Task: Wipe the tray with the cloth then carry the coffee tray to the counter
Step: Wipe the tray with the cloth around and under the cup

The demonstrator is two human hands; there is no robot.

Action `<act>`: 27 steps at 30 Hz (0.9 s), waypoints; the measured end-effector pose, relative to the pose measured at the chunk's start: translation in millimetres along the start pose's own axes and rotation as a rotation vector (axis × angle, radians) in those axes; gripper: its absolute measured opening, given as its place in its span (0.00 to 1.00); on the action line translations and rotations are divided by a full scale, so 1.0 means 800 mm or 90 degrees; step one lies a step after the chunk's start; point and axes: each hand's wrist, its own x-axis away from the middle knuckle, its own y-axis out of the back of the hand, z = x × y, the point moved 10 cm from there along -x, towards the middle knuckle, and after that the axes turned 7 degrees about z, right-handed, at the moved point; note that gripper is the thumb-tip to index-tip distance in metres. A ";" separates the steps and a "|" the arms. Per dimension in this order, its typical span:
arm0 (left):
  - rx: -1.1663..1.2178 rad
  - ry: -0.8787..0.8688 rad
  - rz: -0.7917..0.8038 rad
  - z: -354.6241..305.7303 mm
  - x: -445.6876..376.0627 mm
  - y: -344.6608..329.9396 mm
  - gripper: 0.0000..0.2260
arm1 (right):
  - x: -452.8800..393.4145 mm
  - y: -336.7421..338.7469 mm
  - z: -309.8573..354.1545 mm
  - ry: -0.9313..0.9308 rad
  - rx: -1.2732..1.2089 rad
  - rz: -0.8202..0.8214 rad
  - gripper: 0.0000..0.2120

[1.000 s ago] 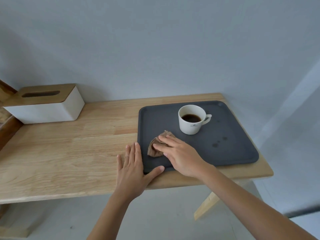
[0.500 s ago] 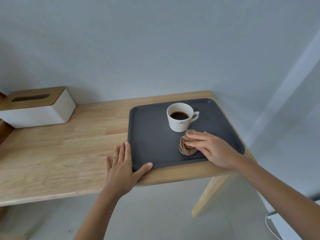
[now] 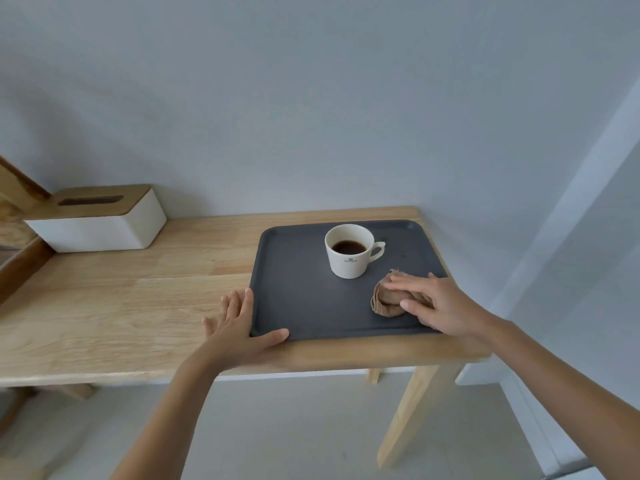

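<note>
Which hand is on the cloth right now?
The right hand, pressing the brown cloth onto the tray near the cup. The left hand only braces the tray's near-left corner.

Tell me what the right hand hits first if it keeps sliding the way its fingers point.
Probably nothing soon: the right hand points left along the tray, passing in front of the cup; eventually the left hand.

Soft, even daylight fills the scene — bright but without glare. Shadows are faint: a diffuse one behind the tissue box (image 3: 100, 220) on the wall (image 3: 311, 98), a darker band under the surface (image 3: 121, 306) edge. Wide-angle distortion bends the wall lines at the right edge. Focus is slightly soft throughout — mild compression smearing.
</note>
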 end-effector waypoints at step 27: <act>0.438 -0.282 -0.171 -0.125 -0.120 0.106 0.29 | -0.171 0.027 0.030 -0.036 -0.288 -0.152 0.21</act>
